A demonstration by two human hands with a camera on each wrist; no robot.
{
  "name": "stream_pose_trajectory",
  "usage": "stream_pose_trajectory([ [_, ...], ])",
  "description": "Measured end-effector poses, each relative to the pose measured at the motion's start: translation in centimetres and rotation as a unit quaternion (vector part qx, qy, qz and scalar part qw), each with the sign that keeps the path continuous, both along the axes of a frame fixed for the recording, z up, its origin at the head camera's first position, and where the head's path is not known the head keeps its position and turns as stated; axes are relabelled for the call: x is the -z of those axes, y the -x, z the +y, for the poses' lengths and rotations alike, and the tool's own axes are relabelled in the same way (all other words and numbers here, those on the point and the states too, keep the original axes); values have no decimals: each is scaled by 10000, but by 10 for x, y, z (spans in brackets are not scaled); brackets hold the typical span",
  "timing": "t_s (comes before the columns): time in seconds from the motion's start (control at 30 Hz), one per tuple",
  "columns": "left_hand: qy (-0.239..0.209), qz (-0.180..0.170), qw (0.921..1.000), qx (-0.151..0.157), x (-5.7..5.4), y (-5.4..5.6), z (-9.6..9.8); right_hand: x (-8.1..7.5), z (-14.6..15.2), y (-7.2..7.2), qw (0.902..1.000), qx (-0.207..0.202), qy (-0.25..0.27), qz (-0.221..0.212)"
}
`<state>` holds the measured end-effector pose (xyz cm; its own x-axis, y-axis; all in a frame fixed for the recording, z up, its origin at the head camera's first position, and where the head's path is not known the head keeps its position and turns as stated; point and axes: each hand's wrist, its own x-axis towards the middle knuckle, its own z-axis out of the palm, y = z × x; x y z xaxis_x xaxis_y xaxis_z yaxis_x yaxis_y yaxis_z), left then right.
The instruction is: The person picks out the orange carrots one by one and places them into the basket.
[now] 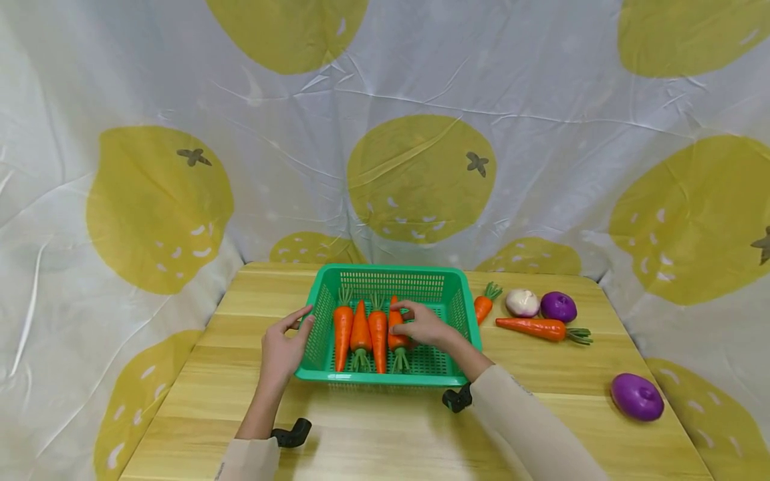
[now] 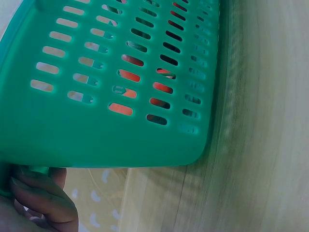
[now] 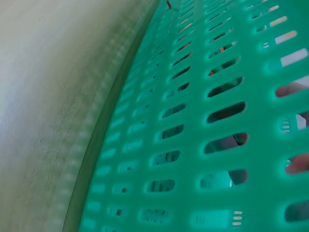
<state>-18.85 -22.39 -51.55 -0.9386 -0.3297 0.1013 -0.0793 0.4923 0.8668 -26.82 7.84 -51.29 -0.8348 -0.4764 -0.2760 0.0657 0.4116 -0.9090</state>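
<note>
In the head view a green plastic basket [image 1: 385, 379] stands on the table, with several orange carrots lying in a row inside it. My left hand [image 1: 285, 347] grips the basket's left rim between thumb and fingers; in the left wrist view its curled fingers [image 2: 46, 200] show at the rim. Reaching over the right side, my right hand [image 1: 428, 326] pinches the rightmost carrot [image 1: 394, 319], whose green stem points toward me. Beside it lie a middle carrot [image 1: 377, 331], another carrot [image 1: 360, 329] and the leftmost carrot [image 1: 343, 331]. The basket wall [image 3: 227, 125] mostly hides my right hand in the right wrist view.
Right of the basket, a carrot [image 1: 482, 308] is partly hidden by the rim. Near it are a white-and-purple bulb-shaped vegetable [image 1: 522, 302], a purple onion [image 1: 559, 306] and a carrot [image 1: 535, 327]. Another purple onion [image 1: 637, 397] lies near the table's right edge. A lemon-patterned cloth [image 1: 421, 180] hangs behind.
</note>
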Motion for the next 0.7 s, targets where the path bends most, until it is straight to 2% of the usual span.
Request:
stream_pose_trajectory([
  [0.53,-147,-33,9999,14,-3,-1,1,3,-2,0,9998,-188,-24,-73],
  [0.7,-167,-29,9999,19,-2,-1,1,5,-3,-1,9991,-98,-352,220],
])
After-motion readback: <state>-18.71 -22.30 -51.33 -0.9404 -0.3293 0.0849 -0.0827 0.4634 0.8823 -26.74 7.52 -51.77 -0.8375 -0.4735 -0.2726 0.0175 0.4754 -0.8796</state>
